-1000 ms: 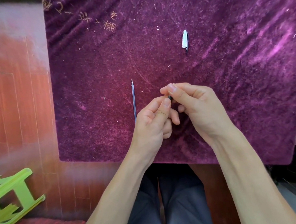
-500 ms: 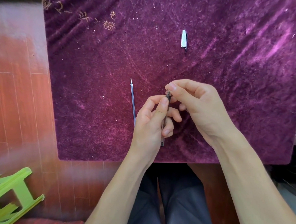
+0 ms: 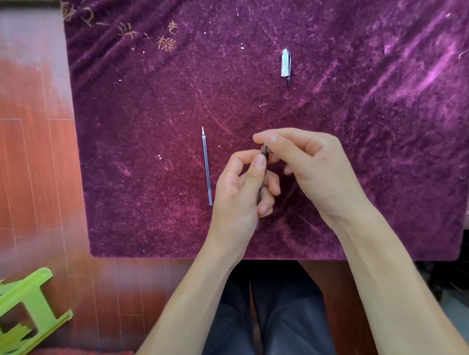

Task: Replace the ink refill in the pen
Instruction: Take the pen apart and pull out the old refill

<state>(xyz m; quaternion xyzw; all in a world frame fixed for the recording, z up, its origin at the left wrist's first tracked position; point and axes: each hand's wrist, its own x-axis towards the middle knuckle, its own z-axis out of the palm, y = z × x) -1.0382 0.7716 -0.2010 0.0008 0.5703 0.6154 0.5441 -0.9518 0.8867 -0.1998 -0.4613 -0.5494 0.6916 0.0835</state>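
From the head camera we see no brand or label that can be read. The only writing is a line of gold embroidered characters [image 3: 147, 34] at the far left corner of the cloth, too distorted to make out.

Our left hand [image 3: 240, 193] is closed around the pen barrel [image 3: 264, 155], thumb pressed along it; the barrel's lower end shows below the palm. Our right hand [image 3: 312, 169] pinches the barrel's upper tip between thumb and forefinger, the other fingers loosely curled. Both hands are above the near middle of the cloth.

A thin refill [image 3: 207, 168] lies straight on the cloth just left of the left hand, point away from us. The pen cap [image 3: 286, 64] lies farther off, well apart.

The surface is a purple velvet cloth [image 3: 387, 85] over a table. Reddish wood flooring [image 3: 23, 162] lies to the left, with a green plastic stool [image 3: 19, 308] tipped on it. Dark trousers [image 3: 277, 320] show below.
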